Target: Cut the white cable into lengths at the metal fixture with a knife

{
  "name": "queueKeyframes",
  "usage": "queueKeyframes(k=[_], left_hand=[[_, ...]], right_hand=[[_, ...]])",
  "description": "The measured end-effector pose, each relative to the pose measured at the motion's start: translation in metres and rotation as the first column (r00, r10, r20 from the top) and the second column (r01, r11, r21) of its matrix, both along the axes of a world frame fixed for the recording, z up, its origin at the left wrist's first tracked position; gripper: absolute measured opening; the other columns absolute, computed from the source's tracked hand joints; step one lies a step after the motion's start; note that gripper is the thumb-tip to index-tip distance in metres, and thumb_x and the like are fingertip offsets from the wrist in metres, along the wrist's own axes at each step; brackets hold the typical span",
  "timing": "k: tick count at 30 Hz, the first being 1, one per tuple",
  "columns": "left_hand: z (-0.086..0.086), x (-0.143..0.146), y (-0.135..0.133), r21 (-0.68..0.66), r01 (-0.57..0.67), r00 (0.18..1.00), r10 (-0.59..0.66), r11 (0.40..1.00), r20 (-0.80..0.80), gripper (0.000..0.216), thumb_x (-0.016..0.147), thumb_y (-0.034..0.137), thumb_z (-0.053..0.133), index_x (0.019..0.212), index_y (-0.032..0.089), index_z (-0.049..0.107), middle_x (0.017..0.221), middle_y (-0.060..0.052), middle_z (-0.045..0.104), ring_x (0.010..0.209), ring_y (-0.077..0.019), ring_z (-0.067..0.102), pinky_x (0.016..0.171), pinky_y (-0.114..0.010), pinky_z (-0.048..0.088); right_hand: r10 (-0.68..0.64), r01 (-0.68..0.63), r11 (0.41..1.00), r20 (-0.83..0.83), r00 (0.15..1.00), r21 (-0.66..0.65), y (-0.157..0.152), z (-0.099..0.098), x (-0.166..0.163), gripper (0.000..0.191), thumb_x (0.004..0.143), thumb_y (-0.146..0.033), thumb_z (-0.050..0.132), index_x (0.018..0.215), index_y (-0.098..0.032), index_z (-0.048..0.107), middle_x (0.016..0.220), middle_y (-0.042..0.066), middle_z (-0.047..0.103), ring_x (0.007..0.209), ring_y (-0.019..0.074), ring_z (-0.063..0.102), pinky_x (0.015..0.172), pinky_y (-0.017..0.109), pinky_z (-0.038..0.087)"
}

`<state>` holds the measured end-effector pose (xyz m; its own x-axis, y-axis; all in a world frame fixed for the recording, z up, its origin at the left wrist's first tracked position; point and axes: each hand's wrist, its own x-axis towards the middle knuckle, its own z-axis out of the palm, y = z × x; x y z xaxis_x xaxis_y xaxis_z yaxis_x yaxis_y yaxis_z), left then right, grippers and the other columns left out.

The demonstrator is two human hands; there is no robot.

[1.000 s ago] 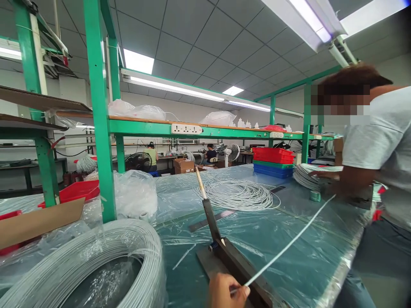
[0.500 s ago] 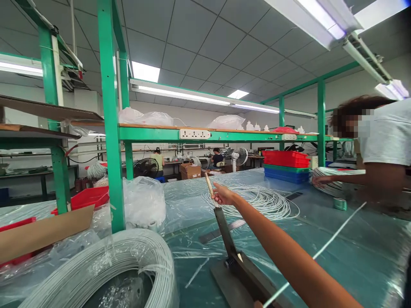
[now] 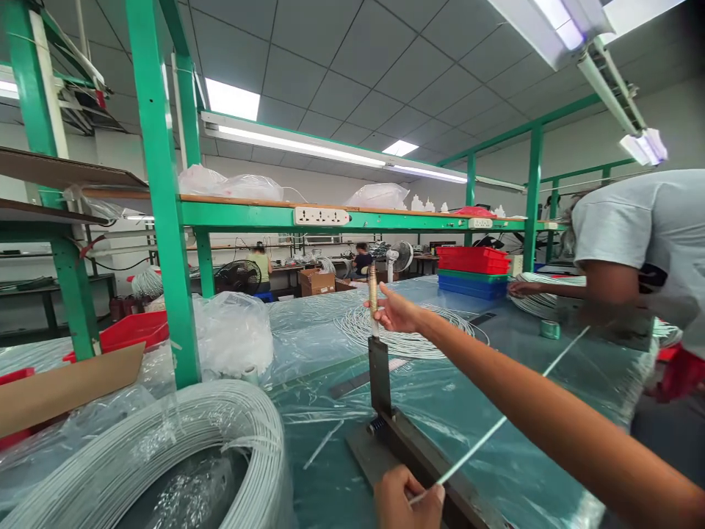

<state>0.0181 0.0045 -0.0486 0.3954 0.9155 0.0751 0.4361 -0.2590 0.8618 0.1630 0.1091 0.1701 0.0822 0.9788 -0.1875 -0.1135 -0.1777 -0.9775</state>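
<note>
Plastic-covered bench (image 3: 308, 338): right hand (image 3: 397, 312) grips cutter lever (image 3: 374, 301), left hand (image 3: 405, 499) pinches cable (image 3: 496, 426).

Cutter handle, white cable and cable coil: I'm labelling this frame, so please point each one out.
cutter handle (image 3: 373, 294), head view, on the wooden grip above the right hand.
white cable (image 3: 496, 425), head view, mid-span over the bench.
cable coil (image 3: 165, 433), head view, on its top windings.

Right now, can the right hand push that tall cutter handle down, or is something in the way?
Probably yes. The right hand already grips the cutter handle, raised upright, with nothing visibly blocking it. The left hand pinches the white cable beside the cutter base.
</note>
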Motion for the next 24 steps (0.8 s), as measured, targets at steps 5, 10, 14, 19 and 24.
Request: queueKeyframes(k=[5,10,14,19,24], left_hand=[[0.031,-0.008,-0.008,0.091,0.041,0.98,-0.022,0.995,-0.198,0.023,0.084,0.03,0.044,0.069,0.019,0.058,0.079,-0.009,0.07,0.08,-0.0228,0.064,0.069,-0.031,0.041],[0.051,-0.016,-0.02,0.213,0.26,0.86,-0.125,0.942,-0.494,0.046,0.089,0.014,0.023,0.118,0.017,0.058,0.099,-0.016,0.071,0.095,-0.0318,0.065,0.076,-0.038,0.044],[0.047,-0.012,-0.022,0.219,0.256,0.849,-0.111,0.941,-0.517,0.053,0.083,0.0,0.019,0.12,0.01,0.057,0.113,-0.018,0.066,0.109,-0.0315,0.059,0.088,-0.041,0.043],[0.031,-0.006,-0.006,0.082,0.126,0.975,-0.109,0.989,-0.192,0.031,0.086,0.01,0.03,0.089,0.011,0.06,0.094,-0.013,0.067,0.092,-0.022,0.061,0.08,-0.031,0.041],[0.013,0.004,0.012,-0.143,0.109,0.984,-0.086,0.984,0.153,0.026,0.082,0.021,0.044,0.057,0.021,0.041,0.056,0.004,0.041,0.06,-0.0136,0.046,0.063,-0.027,0.032]], right_hand=[[0.006,-0.005,0.999,0.032,0.999,-0.031,-0.102,0.003,0.017,0.053,0.092,-0.055,0.027,0.086,-0.014,0.06,0.053,0.009,0.065,0.035,0.0088,0.052,0.033,0.013,0.034],[-0.016,0.016,0.999,-0.008,1.0,-0.049,-0.179,-0.028,0.025,0.025,0.091,-0.03,0.047,0.089,-0.012,0.066,0.057,0.008,0.067,0.039,0.0067,0.056,0.038,0.01,0.04],[-0.101,0.093,0.99,-0.077,0.992,-0.106,-0.201,-0.044,0.025,0.026,0.085,-0.02,0.055,0.109,-0.014,0.064,0.06,0.005,0.066,0.038,0.0067,0.055,0.037,0.011,0.043],[-0.099,0.098,0.974,0.006,0.995,-0.202,-0.209,-0.04,0.021,0.034,0.081,-0.019,0.06,0.115,-0.015,0.059,0.062,0.005,0.066,0.038,0.0066,0.054,0.033,0.01,0.04],[-0.07,0.101,0.965,0.133,0.989,-0.241,-0.21,-0.043,0.022,0.036,0.077,-0.017,0.059,0.113,-0.014,0.058,0.064,0.006,0.066,0.036,0.0075,0.053,0.032,0.012,0.041]])
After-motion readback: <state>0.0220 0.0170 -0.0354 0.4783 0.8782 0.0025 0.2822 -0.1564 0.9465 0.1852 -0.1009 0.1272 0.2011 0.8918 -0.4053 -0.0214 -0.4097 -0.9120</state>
